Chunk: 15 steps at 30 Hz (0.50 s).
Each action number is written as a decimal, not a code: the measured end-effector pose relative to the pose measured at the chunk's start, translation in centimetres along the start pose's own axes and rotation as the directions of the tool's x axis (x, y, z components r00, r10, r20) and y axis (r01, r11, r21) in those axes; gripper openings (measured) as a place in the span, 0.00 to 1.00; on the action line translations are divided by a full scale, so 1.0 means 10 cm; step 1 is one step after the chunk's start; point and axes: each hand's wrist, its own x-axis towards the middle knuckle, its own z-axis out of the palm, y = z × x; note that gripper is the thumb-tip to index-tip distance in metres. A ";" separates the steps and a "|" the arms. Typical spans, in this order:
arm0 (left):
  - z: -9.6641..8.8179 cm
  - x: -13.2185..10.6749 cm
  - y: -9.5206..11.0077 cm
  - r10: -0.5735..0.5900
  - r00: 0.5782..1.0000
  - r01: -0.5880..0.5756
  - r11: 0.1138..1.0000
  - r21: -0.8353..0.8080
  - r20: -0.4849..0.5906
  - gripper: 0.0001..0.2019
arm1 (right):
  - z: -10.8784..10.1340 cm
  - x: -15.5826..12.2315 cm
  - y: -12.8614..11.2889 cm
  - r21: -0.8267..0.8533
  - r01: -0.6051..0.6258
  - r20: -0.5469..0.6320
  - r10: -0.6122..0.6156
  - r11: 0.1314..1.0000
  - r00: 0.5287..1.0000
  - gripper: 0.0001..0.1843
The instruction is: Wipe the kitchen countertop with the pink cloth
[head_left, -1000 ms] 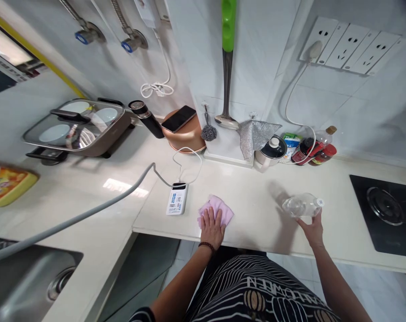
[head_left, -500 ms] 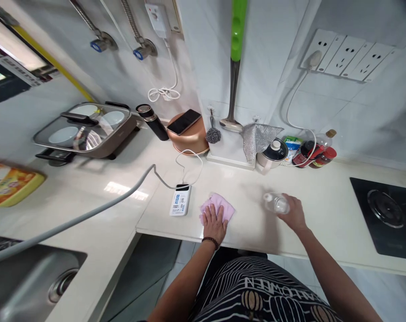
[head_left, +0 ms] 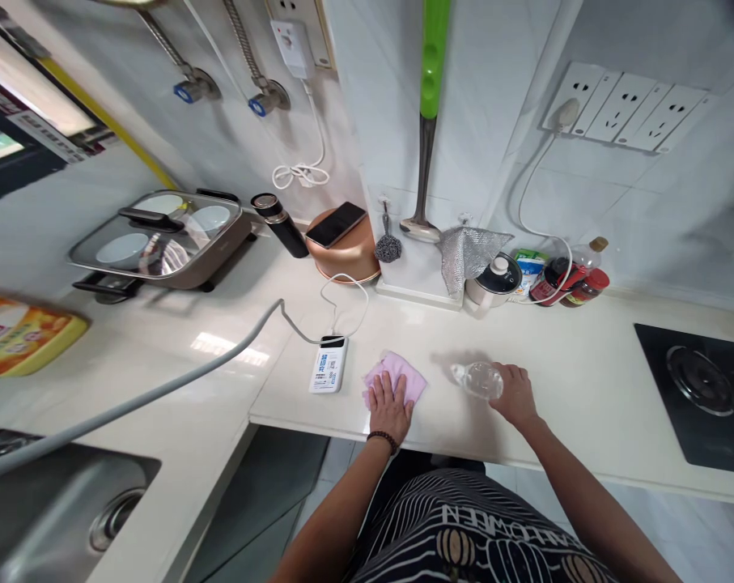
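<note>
My left hand (head_left: 391, 406) lies flat, fingers stretched out, on a folded pink cloth (head_left: 410, 371) near the counter's front edge. To the right, my right hand (head_left: 515, 395) is wrapped round the base end of a clear plastic bottle (head_left: 481, 379). The bottle is tipped on its side above the counter, its neck pointing left toward the cloth. Whether any liquid leaves it I cannot tell. Left of the cloth lies a white power bank (head_left: 328, 368) with a cable plugged into it.
A grey cable (head_left: 221, 356) crosses the left counter (head_left: 184, 389) above the sink (head_left: 99, 461). Behind stand an electric pan (head_left: 202, 255), a black flask (head_left: 285, 229), a copper-coloured pot (head_left: 351, 255) with a phone (head_left: 337, 223), a small lidded pot (head_left: 485, 295) and jars (head_left: 585, 287). A cooktop (head_left: 700, 397) is at right.
My right hand has moved left with the bottle, bringing it nearer the cloth and tipping it further. My left hand stays on the cloth. The view has shifted slightly.
</note>
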 end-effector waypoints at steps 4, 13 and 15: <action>-0.01 0.00 0.01 -0.006 1.000 0.006 1.000 0.007 0.001 0.34 | -0.19 -0.02 0.38 0.289 -0.021 -0.152 0.068 0.957 0.986 0.41; 0.00 0.09 0.11 -0.011 1.000 0.011 1.000 0.003 0.011 0.34 | -0.22 -0.34 1.12 0.725 -0.361 -0.180 0.667 0.586 0.723 0.54; 0.03 0.13 0.28 0.068 0.997 -0.068 0.998 -0.019 0.045 0.35 | -0.17 -0.43 1.20 0.684 -0.404 -0.174 0.674 0.608 0.718 0.56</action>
